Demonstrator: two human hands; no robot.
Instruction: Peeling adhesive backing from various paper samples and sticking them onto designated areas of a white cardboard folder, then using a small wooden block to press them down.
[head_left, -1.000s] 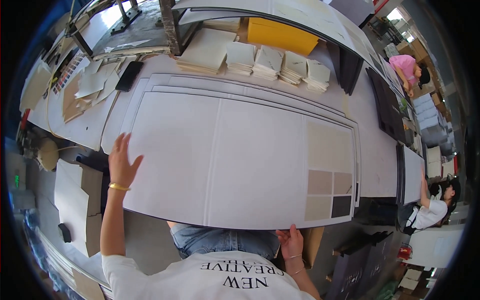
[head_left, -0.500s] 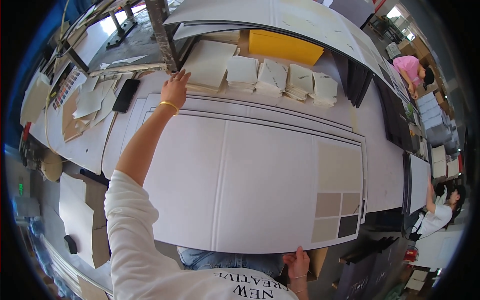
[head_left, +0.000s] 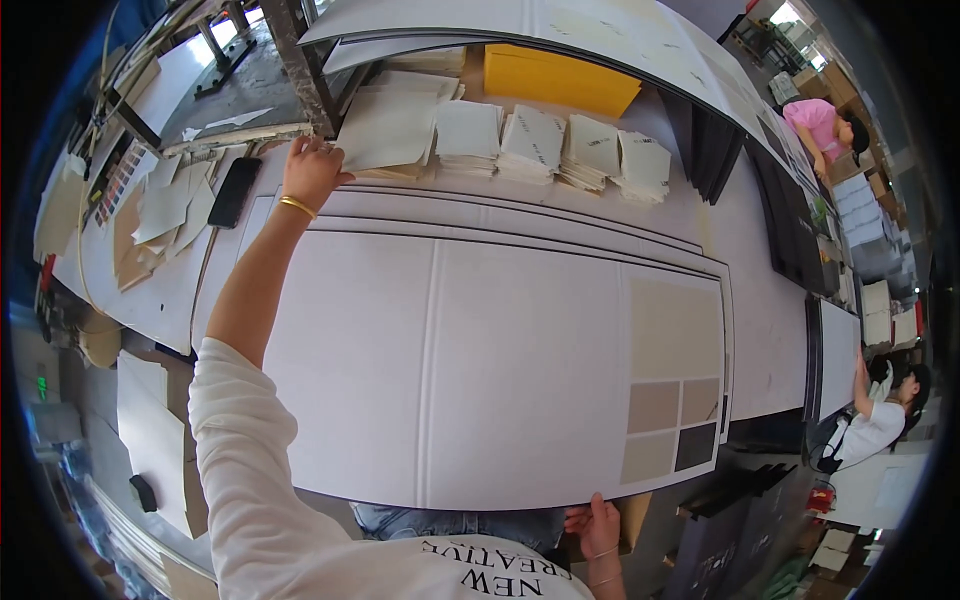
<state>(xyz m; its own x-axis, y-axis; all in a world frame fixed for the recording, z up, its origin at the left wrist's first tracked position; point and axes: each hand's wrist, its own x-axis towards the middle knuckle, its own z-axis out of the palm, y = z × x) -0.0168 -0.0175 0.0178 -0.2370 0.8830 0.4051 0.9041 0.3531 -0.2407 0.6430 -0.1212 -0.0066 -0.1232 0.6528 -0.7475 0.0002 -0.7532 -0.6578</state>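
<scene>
My left hand (head_left: 314, 172) reaches to the far side of the table, its fingers curled at the near left corner of a cream sheet (head_left: 385, 125). This sheet lies skewed on top of a pile of similar sheets. In front of me lies a large white folding board (head_left: 520, 370) with crease lines and beige, taupe and dark squares at its right end. More boards (head_left: 600, 228) are stacked under it, their dark edges showing beyond. Below the near edge of the top board, my right hand (head_left: 597, 528) grips that edge with its fingertips.
Several small piles of cream cards (head_left: 535, 145) stand beyond the boards, before a yellow box (head_left: 560, 82). Large panels (head_left: 600, 35) overhang them. A black phone (head_left: 235, 192) and paper scraps (head_left: 165, 210) lie left, near a metal frame (head_left: 300, 65). Two people work at far right.
My left hand has drawn back slightly to the left, fingers now curled, and the top cream sheet has slid left off the pile's line. The right hand stays at the board's edge.
</scene>
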